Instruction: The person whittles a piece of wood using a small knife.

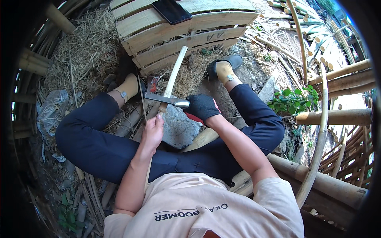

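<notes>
The bare left hand (152,133) is wrapped around the lower end of a pale split bamboo strip (174,73), which runs from centre toward 12 o'clock. The gloved right hand (202,106) is closed on the handle of a cleaver-like knife (164,99), its blade lying across the strip. The strip looks light, stiff and splintery, so it is best held low, behind the blade. A dark phone (172,10) lies on a slatted bamboo panel (186,35) at 12 o'clock.

A pale bamboo strip (173,75) stands tilted, its upper end leaning toward a slatted bamboo panel, its lower end at a grey stone block. A broad steel knife (166,99) lies flat across it, blade pointing left, cutting edge against the strip.
</notes>
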